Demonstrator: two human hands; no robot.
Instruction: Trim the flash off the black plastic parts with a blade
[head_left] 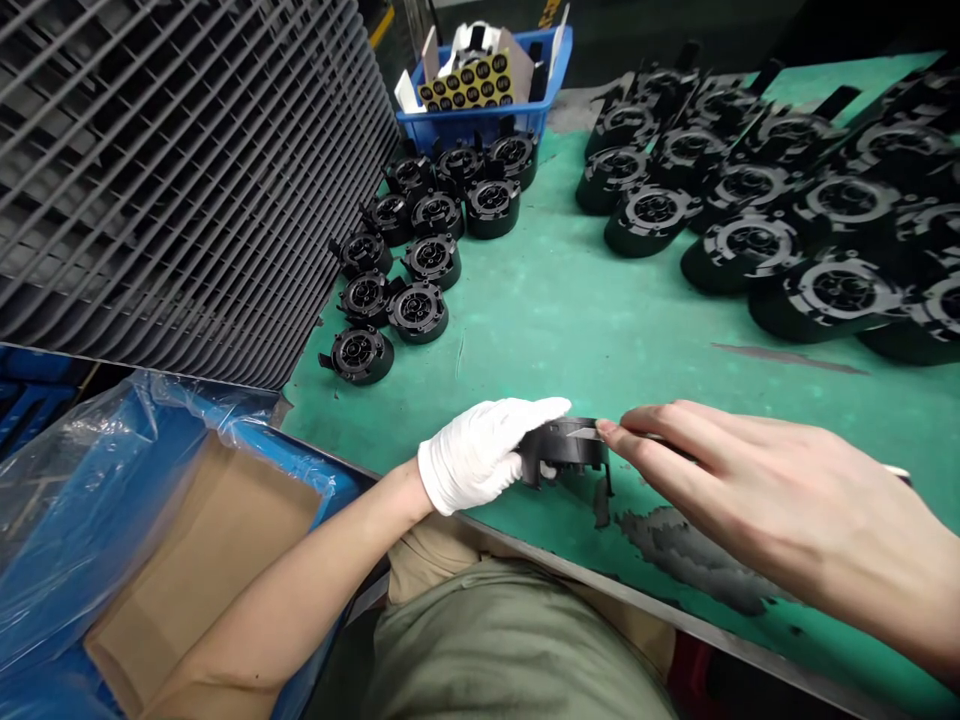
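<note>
At lower center, a white-gloved left hand (480,455) curls around a black plastic part (564,445). To its right, the bare right hand (750,500) has its fingers (645,425) pinched on a thin knife blade (583,432) touching that part. At upper center, a blue crate (484,125) holds a yellow label sheet (469,85), its print unreadable.

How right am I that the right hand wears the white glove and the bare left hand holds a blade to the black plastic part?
No: in the head view the left hand wears the white glove; the bare right hand holds the blade to the black plastic part.
</note>
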